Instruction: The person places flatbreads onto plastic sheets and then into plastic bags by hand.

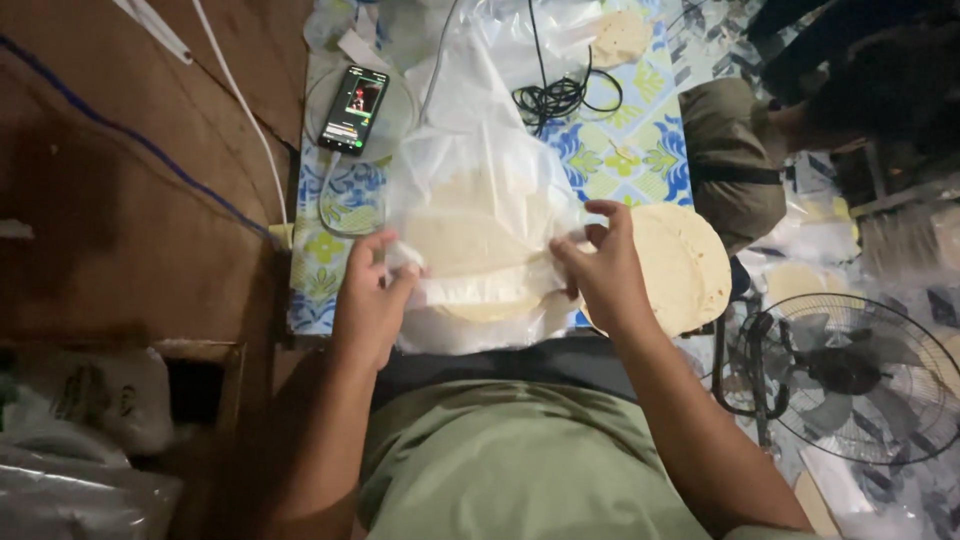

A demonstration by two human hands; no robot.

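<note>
A clear plastic bag (480, 150) lies on the patterned table (630, 150) with a stack of round pale flatbreads (470, 245) inside its near end. My left hand (370, 295) pinches the bag's left edge beside the stack. My right hand (600, 265) grips the bag's right edge, fingers curled on the plastic. Both hands hold the bag's mouth near my stomach. A second stack of bare flatbreads (685, 265) rests at the table's right edge, just past my right hand.
A phone (353, 108) with a lit screen lies at the table's far left, a white cable beside it. A coiled black cable (555, 100) and one more flatbread (618, 38) sit further back. Another person (740, 150) sits at the right. A floor fan (850, 375) stands at the lower right.
</note>
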